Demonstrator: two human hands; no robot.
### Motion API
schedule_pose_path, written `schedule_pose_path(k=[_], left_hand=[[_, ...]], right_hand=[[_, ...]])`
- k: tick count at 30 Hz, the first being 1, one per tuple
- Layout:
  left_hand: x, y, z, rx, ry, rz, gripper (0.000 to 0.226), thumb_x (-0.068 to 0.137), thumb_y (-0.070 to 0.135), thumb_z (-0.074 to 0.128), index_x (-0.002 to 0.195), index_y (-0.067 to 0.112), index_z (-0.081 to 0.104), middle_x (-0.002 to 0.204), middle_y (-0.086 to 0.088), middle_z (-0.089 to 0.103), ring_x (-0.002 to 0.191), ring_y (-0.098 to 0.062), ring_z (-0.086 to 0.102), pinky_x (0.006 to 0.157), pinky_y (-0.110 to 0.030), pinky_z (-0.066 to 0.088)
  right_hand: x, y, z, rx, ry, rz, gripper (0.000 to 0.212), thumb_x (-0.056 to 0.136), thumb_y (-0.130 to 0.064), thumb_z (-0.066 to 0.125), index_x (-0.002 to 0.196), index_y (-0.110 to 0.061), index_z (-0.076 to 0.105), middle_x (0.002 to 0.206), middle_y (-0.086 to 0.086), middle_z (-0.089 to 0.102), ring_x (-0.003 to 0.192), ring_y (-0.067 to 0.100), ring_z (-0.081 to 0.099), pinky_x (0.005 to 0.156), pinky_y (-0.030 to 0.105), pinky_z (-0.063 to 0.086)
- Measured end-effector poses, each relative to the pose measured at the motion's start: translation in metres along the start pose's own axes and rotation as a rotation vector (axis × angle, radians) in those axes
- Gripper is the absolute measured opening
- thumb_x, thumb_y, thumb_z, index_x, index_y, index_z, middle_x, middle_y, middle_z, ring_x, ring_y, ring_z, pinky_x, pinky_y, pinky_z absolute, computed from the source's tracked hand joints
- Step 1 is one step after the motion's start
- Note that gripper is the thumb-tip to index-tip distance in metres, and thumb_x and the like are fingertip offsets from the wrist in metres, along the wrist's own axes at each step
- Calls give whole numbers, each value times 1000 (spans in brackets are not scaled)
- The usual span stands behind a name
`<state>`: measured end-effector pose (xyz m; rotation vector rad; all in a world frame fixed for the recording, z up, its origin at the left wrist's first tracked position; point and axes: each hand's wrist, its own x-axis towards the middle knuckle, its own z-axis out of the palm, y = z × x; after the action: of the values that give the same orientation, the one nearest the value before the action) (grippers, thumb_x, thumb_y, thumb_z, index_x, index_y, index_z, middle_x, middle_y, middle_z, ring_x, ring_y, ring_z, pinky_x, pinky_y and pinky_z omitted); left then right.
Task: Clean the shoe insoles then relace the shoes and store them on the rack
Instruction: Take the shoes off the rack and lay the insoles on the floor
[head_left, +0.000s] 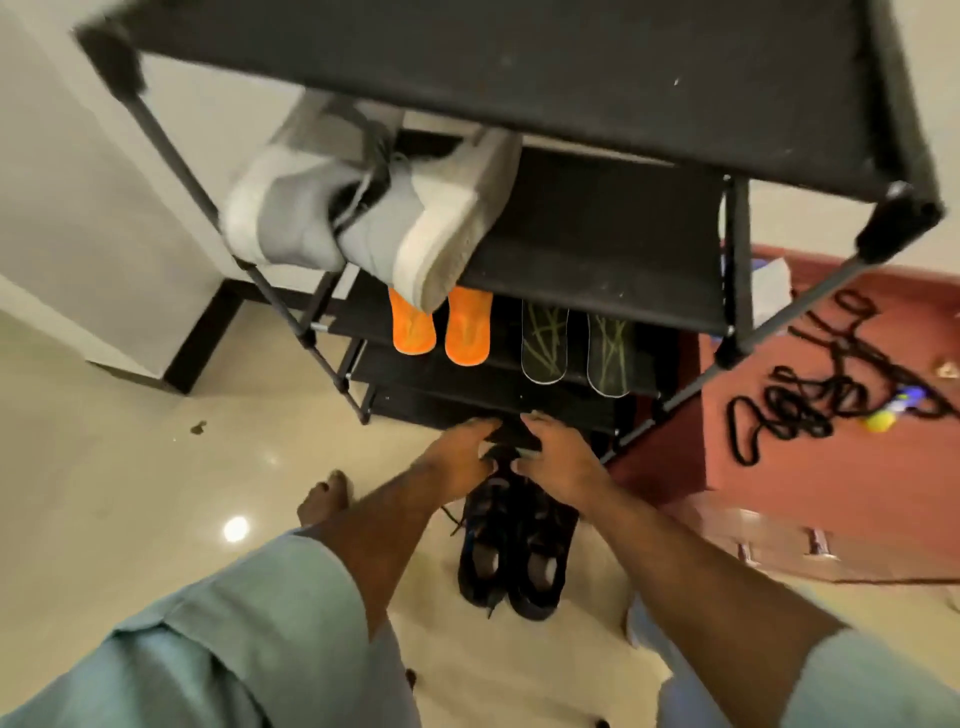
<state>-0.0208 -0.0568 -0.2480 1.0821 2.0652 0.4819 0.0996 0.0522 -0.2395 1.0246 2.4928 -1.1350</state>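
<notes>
Under both palms | black shoes (511, 551) side by side on floor, toes at my fingertips, heels toward me | left hand (460, 462), right hand (558, 462) fingers loosely curled over toes, grip unclear | rack (597, 270) bottom shelf just beyond, equally near.

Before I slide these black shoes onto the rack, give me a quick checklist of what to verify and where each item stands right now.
1. Both hands on the pair: left hand and right hand are at the toes of the black shoes; grip cannot tell.
2. Shoes side by side: ok.
3. Laces tied: not ok, a loose end trails left; black laces lie on the red cabinet.
4. Insoles back in: cannot tell; orange insoles and dark insoles sit on the rack.
5. Bottom shelf free: cannot tell.
</notes>
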Motion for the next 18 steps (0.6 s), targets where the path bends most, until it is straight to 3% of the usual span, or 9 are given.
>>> schedule_pose_path(k=[4, 7, 10, 12, 15, 18], left_hand=[[-40, 21, -40, 7, 105, 65, 56, 89, 8, 65, 142, 14, 50, 138, -9, 56, 127, -25, 53, 106, -34, 42], [-69, 31, -70, 4, 208, 112, 48, 89, 12, 64, 135, 18, 58, 129, -6, 63, 118, -25, 59, 101, -39, 48], [-94, 42, -105, 12, 422, 165, 33, 94, 16, 59, 126, 17, 67, 119, -6, 69, 109, -22, 63, 92, -28, 48], [-108, 48, -129, -32, 594, 181, 30, 95, 18, 57, 124, 18, 68, 116, -5, 70, 107, -22, 64, 90, -29, 48], [-112, 50, -165, -131, 780, 175, 42, 96, 18, 54, 139, 23, 54, 128, -5, 61, 114, -21, 58, 98, -34, 46], [-98, 45, -201, -38, 834, 46, 59, 94, 18, 57, 149, 24, 38, 148, -9, 40, 133, -30, 41, 105, -44, 40]], right_hand=[[-41, -51, -36, -50, 91, -98, 73, 84, -19, 71, 146, -7, 34, 153, 9, 33, 140, 20, 32, 113, 26, 25], [-67, -93, -58, -111, 168, -189, 61, 82, -16, 71, 137, -6, 46, 139, 9, 48, 129, 25, 45, 106, 33, 36], [-77, -131, -80, -102, 253, -257, 44, 79, -20, 71, 121, -13, 58, 123, 8, 59, 115, 28, 55, 97, 43, 45], [-74, -152, -92, -98, 286, -297, 36, 78, -18, 69, 114, -16, 63, 116, 6, 63, 109, 27, 58, 93, 44, 48], [-60, -178, -106, -116, 296, -301, 44, 81, -18, 68, 124, -16, 59, 124, 6, 60, 114, 25, 56, 95, 42, 48], [-34, -202, -114, -240, 324, -351, 63, 86, -24, 65, 143, -12, 39, 143, 9, 44, 132, 25, 40, 108, 36, 36]])
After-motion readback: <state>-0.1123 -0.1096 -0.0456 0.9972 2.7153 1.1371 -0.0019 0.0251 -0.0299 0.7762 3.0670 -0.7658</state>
